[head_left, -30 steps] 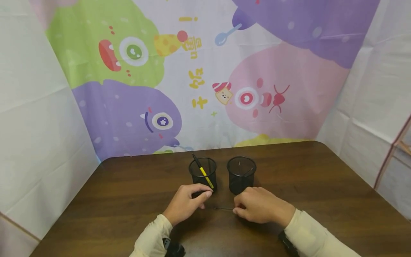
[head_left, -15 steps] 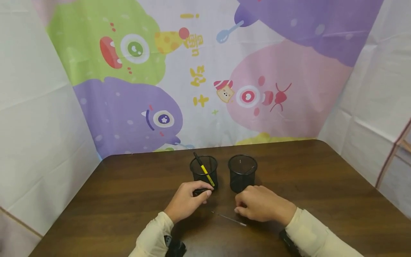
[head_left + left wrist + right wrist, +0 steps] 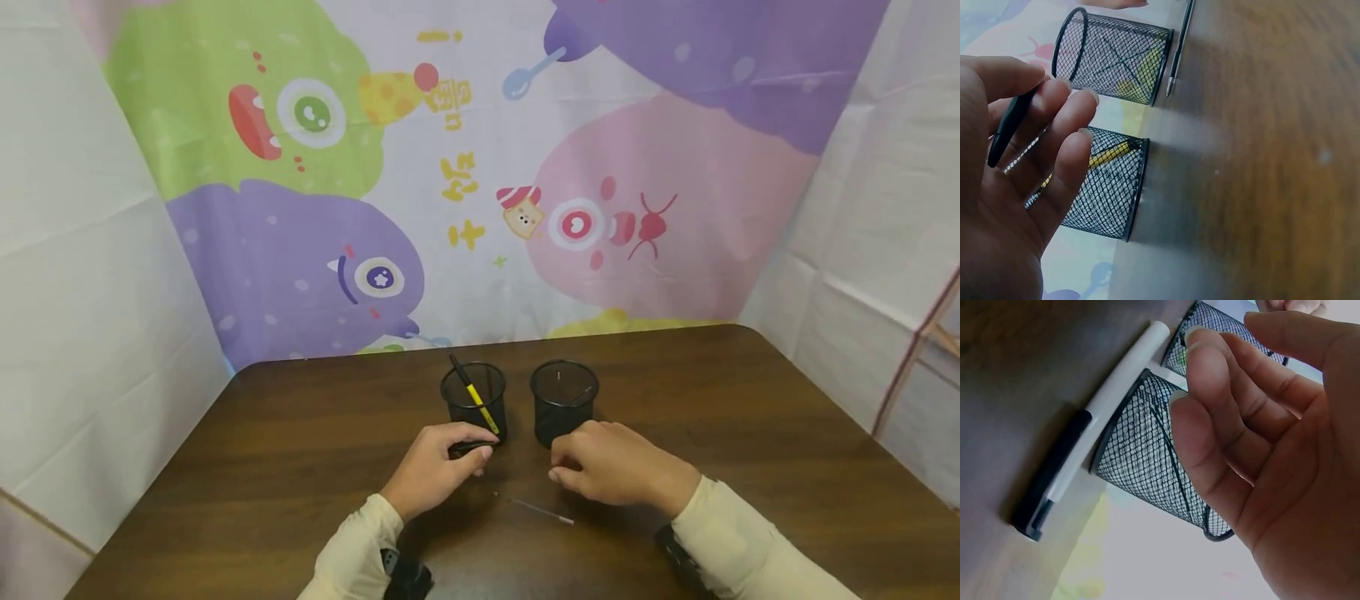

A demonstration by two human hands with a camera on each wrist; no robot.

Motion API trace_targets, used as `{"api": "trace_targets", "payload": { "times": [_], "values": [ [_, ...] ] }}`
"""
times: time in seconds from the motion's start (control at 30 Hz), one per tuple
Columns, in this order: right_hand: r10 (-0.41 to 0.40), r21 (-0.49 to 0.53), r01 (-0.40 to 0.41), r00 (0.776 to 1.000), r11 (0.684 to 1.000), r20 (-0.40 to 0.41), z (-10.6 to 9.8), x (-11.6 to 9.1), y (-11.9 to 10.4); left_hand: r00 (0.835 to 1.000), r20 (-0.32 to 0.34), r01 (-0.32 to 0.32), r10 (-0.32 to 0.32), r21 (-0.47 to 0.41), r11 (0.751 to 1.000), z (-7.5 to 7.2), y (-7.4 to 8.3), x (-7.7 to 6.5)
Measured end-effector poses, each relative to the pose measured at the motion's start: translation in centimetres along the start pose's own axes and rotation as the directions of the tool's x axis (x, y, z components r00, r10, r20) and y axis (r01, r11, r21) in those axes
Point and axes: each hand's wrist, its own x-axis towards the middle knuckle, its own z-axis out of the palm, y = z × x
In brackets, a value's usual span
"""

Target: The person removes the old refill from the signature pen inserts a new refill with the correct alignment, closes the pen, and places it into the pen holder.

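Note:
My left hand [image 3: 435, 468] pinches a black pen barrel [image 3: 1013, 125] between thumb and fingers, just in front of the left mesh cup [image 3: 457, 404]. A thin pen refill [image 3: 543, 511] lies on the table between the hands, clear tube toward the right. My right hand [image 3: 618, 462] hovers before the right mesh cup [image 3: 551, 421], its fingers loosely bent with nothing seen between them. In the right wrist view a white pen with a black end [image 3: 1100, 406] lies beside a cup's base; the head view hides it.
A yellow and black pen [image 3: 477, 400] leans in the left cup, its top above the rim. Thin dark sticks [image 3: 1169, 456] stand in the right cup. The brown table [image 3: 262, 467] meets a printed cloth [image 3: 480, 308] at the back and white side sheets.
My right hand has let go of the refill, which now lies slanted on the table. That hand has lifted slightly away from it. The left hand has kept its hold on the barrel.

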Motion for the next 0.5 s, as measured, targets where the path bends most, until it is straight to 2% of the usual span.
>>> {"api": "trace_targets", "payload": {
  "times": [0.13, 0.33, 0.5],
  "values": [
    [-0.002, 0.015, 0.002, 1.000, 1.000, -0.012, -0.35, -0.05, 0.09, 1.000, 0.010, -0.008, 0.008, -0.025, 1.000, 0.00, -0.03, 0.09],
    [0.027, 0.020, -0.027, 0.999, 0.999, -0.023, -0.78, -0.24, 0.32, 1.000, 0.004, -0.018, 0.018, -0.012, 1.000, -0.03, 0.02, 0.17],
    [0.038, 0.009, -0.037, 0.998, 0.999, -0.044, -1.06, -0.41, 0.77, 1.000, -0.029, 0.006, -0.007, -0.023, 1.000, 0.00, 0.06, 0.27]
  ]
}}
